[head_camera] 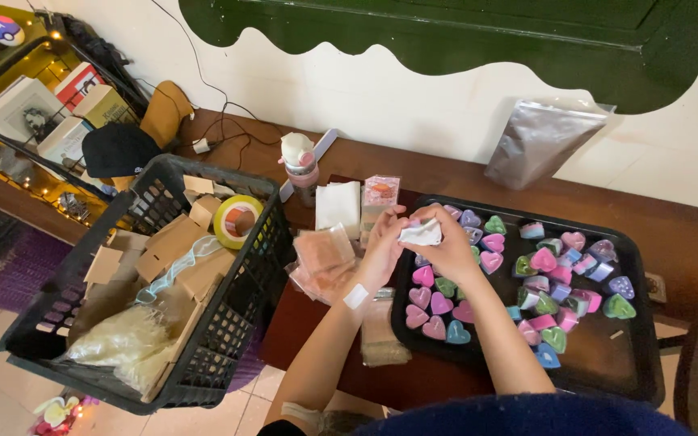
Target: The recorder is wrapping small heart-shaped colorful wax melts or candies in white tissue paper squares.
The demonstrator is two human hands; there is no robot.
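From the head camera, just above the middle of the frame, your left hand and right hand meet over the near-left edge of the black tray, both closed around a small white wrapper. It looks like thin tissue or film, crumpled and soft, so it should weigh next to nothing and tear or slip if you pinch too hard; hold it by its folded edges with your fingertips. I cannot tell whether anything sits inside it.

Below and to the right of your hands, the tray carries heart-shaped candles in pink, purple, green and blue. They look waxy, smooth and rigid, likely light, and easy to dent or scuff; take one by its flat sides.

Left of your hands, on the brown wooden surface, lie clear packets of something pinkish, glossy and probably slippery, with a stack of white tissue behind them.

In the left of the frame, a black plastic basket holds cardboard pieces, stiff and matte, a roll of tape and a crinkly plastic bag. A silver foil pouch leans on the wall at upper right.
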